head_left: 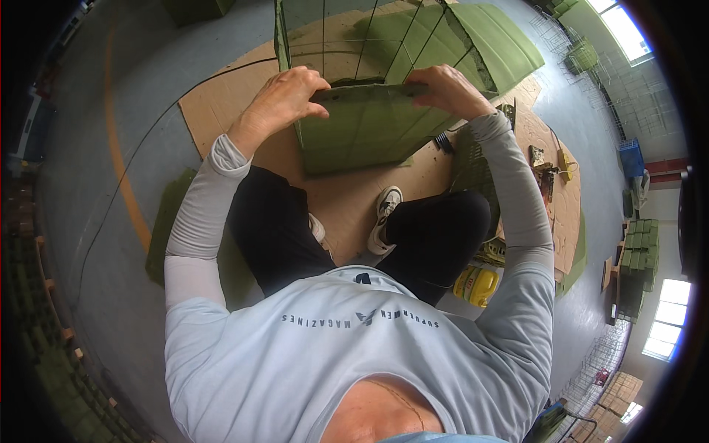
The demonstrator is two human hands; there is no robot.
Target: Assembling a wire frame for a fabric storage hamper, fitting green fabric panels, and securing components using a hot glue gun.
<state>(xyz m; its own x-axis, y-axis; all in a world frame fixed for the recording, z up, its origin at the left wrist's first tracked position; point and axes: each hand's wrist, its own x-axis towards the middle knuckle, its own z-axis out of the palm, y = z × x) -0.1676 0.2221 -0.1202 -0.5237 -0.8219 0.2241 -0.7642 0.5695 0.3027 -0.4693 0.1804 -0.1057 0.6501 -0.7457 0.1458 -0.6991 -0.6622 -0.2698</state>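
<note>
I sit on flattened cardboard [221, 103] with a wire-mesh cage lined in green fabric [369, 129] standing in front of my knees. My left hand [284, 96] grips the top edge of the cage's near wall at its left end, fingers curled over the rim. At the right end of the same rim, my right hand [447, 88] pinches the green fabric against the wire. The cage's open wire grid [354, 37] extends away from me, with more green fabric [495, 44] draped on its far right side.
A yellow container [476, 286] sits by my right thigh. Small tools and parts [546, 166] lie on the cardboard to the right. Stacks of green cages [639, 258] and bare wire frames [591, 59] stand at the right. A black cable [140, 148] crosses the grey floor.
</note>
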